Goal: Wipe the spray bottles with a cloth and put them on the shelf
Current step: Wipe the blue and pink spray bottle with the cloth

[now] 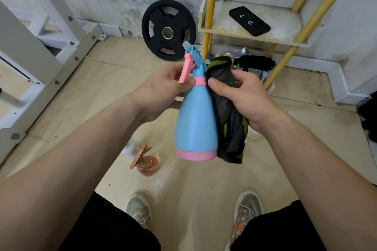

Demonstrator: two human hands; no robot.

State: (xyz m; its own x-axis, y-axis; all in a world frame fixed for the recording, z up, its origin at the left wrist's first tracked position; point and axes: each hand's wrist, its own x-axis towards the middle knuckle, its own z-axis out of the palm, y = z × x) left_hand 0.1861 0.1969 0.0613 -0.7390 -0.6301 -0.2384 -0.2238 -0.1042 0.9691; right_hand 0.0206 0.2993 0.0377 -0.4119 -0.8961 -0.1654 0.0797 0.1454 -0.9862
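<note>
A blue spray bottle (195, 122) with a pink base, collar and trigger hangs upright in mid-air at the centre of the view. My left hand (163, 87) grips its neck just below the trigger. My right hand (242, 98) holds a dark grey and green cloth (226, 112) against the bottle's right side, thumb on top near the collar. A second, clear orange spray bottle (145, 164) stands on the floor below, left of the blue one. The shelf (234, 31) with yellow posts stands at the upper right.
A black phone (248, 20) lies on the shelf board. A black weight plate (168, 29) leans on the wall left of the shelf. A white metal frame (40, 51) fills the left side. Clutter lies under the shelf (253, 63). My shoes (246, 208) are on the floor.
</note>
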